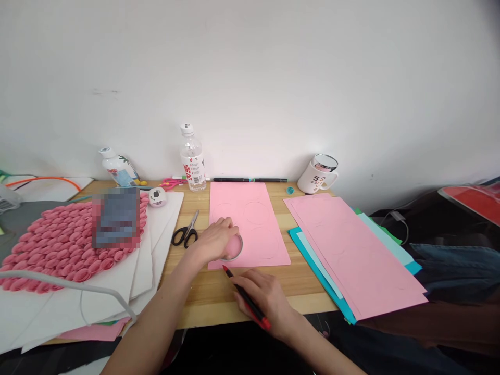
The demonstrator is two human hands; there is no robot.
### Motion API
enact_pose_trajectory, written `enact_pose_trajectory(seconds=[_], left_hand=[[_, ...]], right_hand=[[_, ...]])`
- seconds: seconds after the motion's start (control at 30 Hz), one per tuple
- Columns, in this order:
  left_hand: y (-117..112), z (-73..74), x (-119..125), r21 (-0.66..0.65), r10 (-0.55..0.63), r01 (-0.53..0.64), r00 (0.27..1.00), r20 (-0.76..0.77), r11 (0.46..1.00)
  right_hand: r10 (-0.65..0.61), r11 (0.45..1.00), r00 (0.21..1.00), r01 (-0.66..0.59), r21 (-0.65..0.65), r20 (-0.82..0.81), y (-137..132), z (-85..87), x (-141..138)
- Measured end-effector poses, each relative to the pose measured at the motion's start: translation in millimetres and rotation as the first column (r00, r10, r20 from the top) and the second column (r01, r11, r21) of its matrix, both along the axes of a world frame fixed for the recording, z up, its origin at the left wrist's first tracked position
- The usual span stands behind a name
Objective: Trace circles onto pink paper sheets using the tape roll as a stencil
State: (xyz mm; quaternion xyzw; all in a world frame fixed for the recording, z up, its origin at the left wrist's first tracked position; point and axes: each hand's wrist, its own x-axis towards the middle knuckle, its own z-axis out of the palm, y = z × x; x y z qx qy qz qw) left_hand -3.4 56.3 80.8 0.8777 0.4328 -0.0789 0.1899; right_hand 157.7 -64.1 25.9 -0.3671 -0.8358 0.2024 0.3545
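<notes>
A sheet of pink paper [250, 250] lies on the wooden table, with several faint circle outlines drawn on it. Near its lower left corner sits a thin-rimmed round ring [239, 253], with pink showing inside the rim. My left hand [216, 238] is bent over the ring's left side and holds it on the paper; its fingertips are partly hidden. Just below the paper's front edge, my right hand [265, 299] grips a black and red pen [248, 298], its red tip pointing at the paper edge near the ring. Black-handled scissors [186, 234] lie left of the paper.
Behind stand a water bottle [193, 164], a white bottle [119, 167] and a white mug [315, 176]. Black pens [250, 180] line the wall. More pink sheets [351, 255] lie right, over a blue folder [347, 312]. Pink petal-like pieces [74, 234] cover the left.
</notes>
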Motion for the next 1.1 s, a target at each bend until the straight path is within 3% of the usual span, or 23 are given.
enact_pose_trajectory(seconds=[0.17,0.4,0.6,0.73,0.83,0.9,0.97,1.03,1.1], left_hand=[[4,0.9,4,0.020,-0.029,0.030,0.997,-0.070,0.999],[5,1.7,5,0.024,-0.058,0.061,0.993,-0.102,0.998],[5,2.3,5,0.015,-0.060,0.062,0.992,-0.107,0.998],[4,3.9,6,0.016,-0.054,0.056,0.993,-0.102,0.998],[0,4.8,6,0.027,-0.040,0.043,0.994,-0.099,0.999],[-4,5.6,6,0.044,-0.027,0.031,0.995,-0.095,0.999],[-9,7.2,8,0.067,-0.017,0.024,0.996,-0.090,0.997],[-13,9.8,10,0.086,-0.010,0.019,0.995,-0.095,0.996],[-16,12.9,12,0.089,-0.005,0.015,0.993,-0.118,0.996]], right_hand=[[-0.086,0.995,0.986,0.077,0.066,0.145,3,-14.8,-31],[-0.102,0.995,0.919,0.094,0.039,0.382,12,-2.3,-48],[-0.151,0.989,0.901,0.138,0.061,0.407,6,0.8,-50],[-0.123,0.991,0.957,0.133,-0.023,0.264,-1,-0.6,-35],[-0.095,0.983,0.994,0.101,-0.156,0.045,-3,0.2,-12],[-0.148,0.955,0.981,0.109,-0.277,-0.123,2,3.8,7],[-0.313,0.896,0.914,0.194,-0.399,-0.259,14,10.7,28],[-0.503,0.805,0.795,0.289,-0.517,-0.340,31,20.4,45],[-0.600,0.735,0.690,0.276,-0.620,-0.405,53,31.8,54]])
